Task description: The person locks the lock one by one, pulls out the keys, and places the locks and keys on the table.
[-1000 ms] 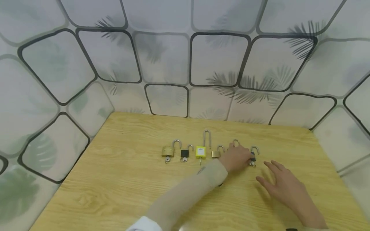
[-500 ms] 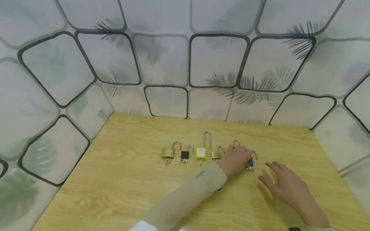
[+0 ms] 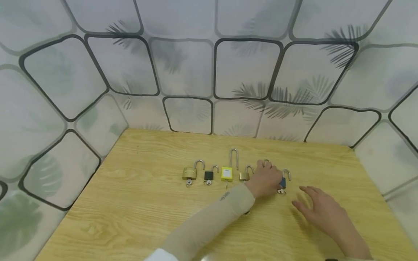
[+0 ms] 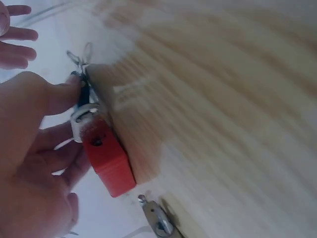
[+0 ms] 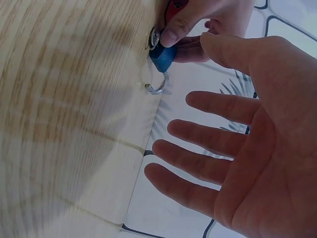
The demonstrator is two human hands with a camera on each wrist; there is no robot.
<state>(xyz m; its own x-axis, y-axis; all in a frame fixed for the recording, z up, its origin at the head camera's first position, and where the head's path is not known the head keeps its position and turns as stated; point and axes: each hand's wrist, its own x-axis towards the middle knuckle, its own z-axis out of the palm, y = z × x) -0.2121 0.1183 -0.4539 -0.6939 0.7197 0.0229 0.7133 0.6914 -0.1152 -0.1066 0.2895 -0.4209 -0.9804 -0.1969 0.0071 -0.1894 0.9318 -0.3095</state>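
My left hand [image 3: 266, 179] reaches across to the right end of a row of padlocks. It pinches a blue padlock [image 3: 283, 183], thumb on its front and fingers behind, as the right wrist view shows. The blue padlock's shackle stands open, and keys hang at its lower end. Right beside it is a red padlock [image 4: 111, 161], mostly covered by the left hand in the head view; keys hang from it in the left wrist view. My right hand [image 3: 324, 214] hovers over the table to the right, fingers spread and relaxed, holding nothing.
Leftward along the row lie a small brass padlock [image 3: 244, 176], a yellow padlock [image 3: 226, 173] with a tall shackle, a black padlock [image 3: 208, 175] and a larger brass padlock [image 3: 189, 173], all unlocked with keys in. The wooden table [image 3: 130, 203] meets patterned walls [image 3: 183, 65] behind.
The blue padlock has shifted slightly left and nearer to me, toward the red one, with my left hand on it. The right hand has barely moved.
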